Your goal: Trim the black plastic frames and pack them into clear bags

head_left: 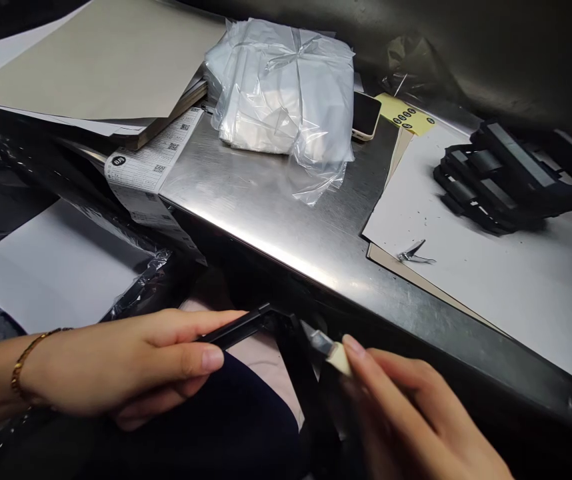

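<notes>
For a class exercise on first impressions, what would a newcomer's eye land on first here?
Probably the shiny plastic bundle at top centre, on the metal table. Next, the small blade in the right hand, near the angled black part in the left hand, bottom centre. Then the heap of black pieces on the white sheet, right.

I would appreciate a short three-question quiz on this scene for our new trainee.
1. True or false: the bracelet is worn above the left hand.
2. Choose one: the blade in the right hand has a handle that is A) red, B) cream, C) blue.
3. Fill in: the blurred black parts lie on a ____ sheet.

Key: 1 true; 2 B; 3 white.
</notes>
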Motion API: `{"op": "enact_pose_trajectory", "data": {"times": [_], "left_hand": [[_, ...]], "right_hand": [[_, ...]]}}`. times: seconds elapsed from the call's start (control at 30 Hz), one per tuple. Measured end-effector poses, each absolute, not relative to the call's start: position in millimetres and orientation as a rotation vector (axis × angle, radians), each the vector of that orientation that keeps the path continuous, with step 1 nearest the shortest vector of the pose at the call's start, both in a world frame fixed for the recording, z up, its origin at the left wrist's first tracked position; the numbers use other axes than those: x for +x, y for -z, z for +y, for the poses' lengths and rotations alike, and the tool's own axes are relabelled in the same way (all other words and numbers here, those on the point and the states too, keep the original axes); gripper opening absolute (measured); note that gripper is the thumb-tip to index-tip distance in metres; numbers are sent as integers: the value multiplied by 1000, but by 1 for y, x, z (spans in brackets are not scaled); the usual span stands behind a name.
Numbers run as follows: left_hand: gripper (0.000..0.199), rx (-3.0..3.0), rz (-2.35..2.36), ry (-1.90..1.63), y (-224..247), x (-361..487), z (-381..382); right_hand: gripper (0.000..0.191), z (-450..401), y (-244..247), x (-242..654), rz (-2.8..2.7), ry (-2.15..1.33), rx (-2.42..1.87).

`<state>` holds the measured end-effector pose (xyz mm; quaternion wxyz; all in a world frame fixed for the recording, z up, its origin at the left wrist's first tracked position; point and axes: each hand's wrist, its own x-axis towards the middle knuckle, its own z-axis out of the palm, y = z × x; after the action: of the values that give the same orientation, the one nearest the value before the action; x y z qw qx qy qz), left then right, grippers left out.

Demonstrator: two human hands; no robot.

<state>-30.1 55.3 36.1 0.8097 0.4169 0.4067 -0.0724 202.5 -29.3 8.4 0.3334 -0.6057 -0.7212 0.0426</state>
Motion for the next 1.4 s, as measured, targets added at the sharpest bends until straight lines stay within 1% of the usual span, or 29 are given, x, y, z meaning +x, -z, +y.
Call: {"op": "enact_pose_trajectory", "data": {"times": [0.1,0.23,0.33,0.43,0.5,0.57,0.63,0.7,0.8,0.9,0.97,1.13,1.27,1.4], "left_hand": [[53,888,883,185,-38,-30,55],[40,888,852,163,-40,-31,55],[27,871,863,134,-37,-33,53],[20,829,877,111,-33,-33,53],[19,799,883,110,-34,-31,56],[19,775,884,111,-38,-28,59],[25,762,892,113,-42,-24,61],[32,756,898,114,-44,-22,63],[40,767,886,99,-41,-23,62],[46,786,836,69,-37,-27,60],[44,786,825,70,-36,-28,59],[25,805,853,111,-35,-28,60],[22,791,856,125,-36,-27,61],[21,800,891,130,-40,-24,62]], "right_hand": [[37,-9,-7,223,-1889,113,-1541],[30,33,13,265,-1883,471,-1754],[25,58,31,290,-1972,506,-1869],[22,60,33,286,-1954,534,-1827],[21,47,21,264,-1926,513,-1724],[19,30,5,233,-1951,394,-1557],[15,16,-9,202,-2010,201,-1349],[11,9,-15,180,-2055,105,-1220],[9,12,-12,167,-2099,80,-1191],[7,17,-7,166,-2097,126,-1204],[8,19,-5,166,-2087,137,-1202],[10,20,-2,162,-2041,130,-1217],[11,20,1,161,-2069,154,-1187],[10,19,0,162,-2034,62,-1205]]}}
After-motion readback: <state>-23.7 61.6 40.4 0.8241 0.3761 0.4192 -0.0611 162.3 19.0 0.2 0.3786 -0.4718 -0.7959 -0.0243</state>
